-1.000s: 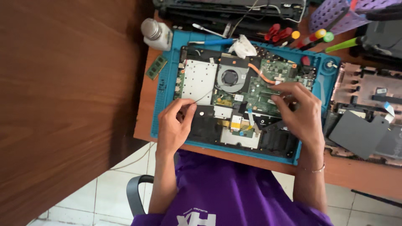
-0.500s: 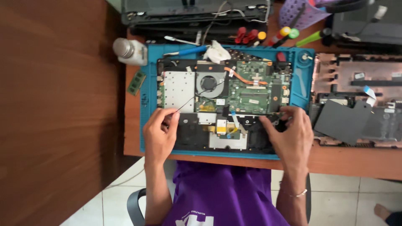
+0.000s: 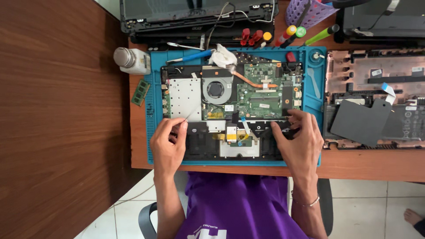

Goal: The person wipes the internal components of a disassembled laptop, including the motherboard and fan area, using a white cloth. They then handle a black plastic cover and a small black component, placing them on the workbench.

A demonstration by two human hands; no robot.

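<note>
**Two hands at the front edge of an opened laptop**

A brown wooden table [image 3: 57, 110] fills the left side of the view, and a smaller desk [image 3: 372, 163] carries the work. On this desk lies a blue work mat [image 3: 152, 132], and on the mat sits the opened laptop base [image 3: 230, 110] with its inner parts showing: a green circuit board [image 3: 261, 95], a round fan [image 3: 216, 88] and a silver metal plate [image 3: 185, 99]. Behind the mat is another dark laptop shell [image 3: 195, 17]. To the right is a second open chassis, copper coloured [image 3: 376, 75], with a dark grey sheet [image 3: 361, 121] lying on it.

The right hand [image 3: 301, 141] rests on the lower right part of the laptop base, fingers curled down and pressing on the dark frame (I cannot tell if it grips something under the fingers). The left hand [image 3: 168, 144] is at the lower left part, pinched closed around a thin pointed tool [image 3: 191, 114], whose tip reaches to the corner of the silver plate.

Smaller things lie around: a white bottle with a metal cap [image 3: 130, 59] at the mat's upper left corner, a crumpled white cloth [image 3: 222, 56] near the fan, screwdrivers with coloured handles [image 3: 265, 37] behind the mat, and a small green memory module [image 3: 141, 92] just beside the mat's left edge.
</note>
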